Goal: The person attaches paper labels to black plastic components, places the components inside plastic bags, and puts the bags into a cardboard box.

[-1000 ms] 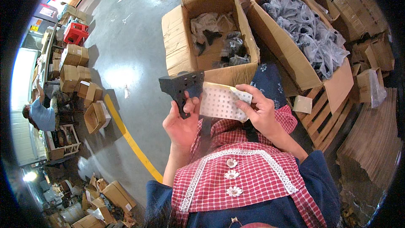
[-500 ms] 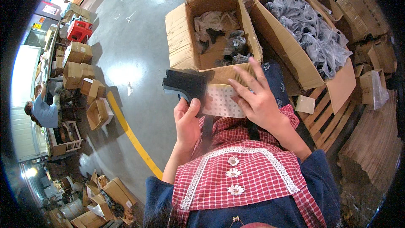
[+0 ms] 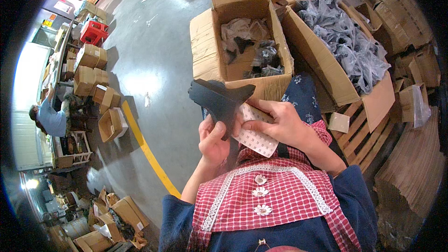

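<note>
My left hand (image 3: pixel 212 141) grips a flat black T-shaped part (image 3: pixel 219 100) by its stem, holding it upright before my chest. My right hand (image 3: pixel 276 123) presses fingertips against the part's right side and holds a white sheet dotted with small pads (image 3: pixel 254 138) under its fingers. Just beyond my hands stands an open cardboard box (image 3: pixel 205 46) holding more dark parts in grey plastic wrap.
A larger open carton (image 3: pixel 322 67) full of grey bagged parts sits to the right on a wooden pallet (image 3: pixel 359 144). Flattened cardboard is stacked at the far right. On the grey floor runs a yellow line (image 3: pixel 147 151). Boxes and another person (image 3: pixel 49 116) are at the left.
The black part has been turned, its wide end now tilted to point up-right. My right hand has slid down onto the dotted sheet and the part's edge.
</note>
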`<state>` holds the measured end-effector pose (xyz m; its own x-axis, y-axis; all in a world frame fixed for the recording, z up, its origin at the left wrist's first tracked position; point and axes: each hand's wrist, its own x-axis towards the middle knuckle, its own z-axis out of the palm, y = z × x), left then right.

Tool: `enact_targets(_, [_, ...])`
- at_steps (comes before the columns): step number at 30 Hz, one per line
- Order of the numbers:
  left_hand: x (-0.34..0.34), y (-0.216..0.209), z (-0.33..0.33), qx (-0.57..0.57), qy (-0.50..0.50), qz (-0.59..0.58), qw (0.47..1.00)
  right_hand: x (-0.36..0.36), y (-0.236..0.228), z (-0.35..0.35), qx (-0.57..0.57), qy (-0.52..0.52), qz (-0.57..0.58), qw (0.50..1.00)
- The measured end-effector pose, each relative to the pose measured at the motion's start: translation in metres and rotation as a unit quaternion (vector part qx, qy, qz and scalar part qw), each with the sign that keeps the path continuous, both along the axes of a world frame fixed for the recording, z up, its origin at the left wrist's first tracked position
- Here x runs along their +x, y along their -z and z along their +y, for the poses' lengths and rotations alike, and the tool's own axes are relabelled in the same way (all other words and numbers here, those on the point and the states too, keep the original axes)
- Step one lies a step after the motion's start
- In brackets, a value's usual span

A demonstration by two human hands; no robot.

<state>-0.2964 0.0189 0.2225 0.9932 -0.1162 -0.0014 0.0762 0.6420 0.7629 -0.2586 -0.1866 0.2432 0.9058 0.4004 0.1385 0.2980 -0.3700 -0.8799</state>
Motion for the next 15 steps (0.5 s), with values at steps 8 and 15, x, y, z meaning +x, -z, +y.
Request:
enact_targets(8, [-0.001, 0.001, -0.002, -0.024, -0.026, 0.038, 0.999, -0.006, 0.008, 0.003, 0.006, -0.044, 0.115, 0.992])
enact_targets(15, [-0.002, 0.011, 0.005, -0.013, -0.045, 0.036, 0.998, -0.014, 0.015, 0.003, 0.037, -0.059, 0.163, 0.984])
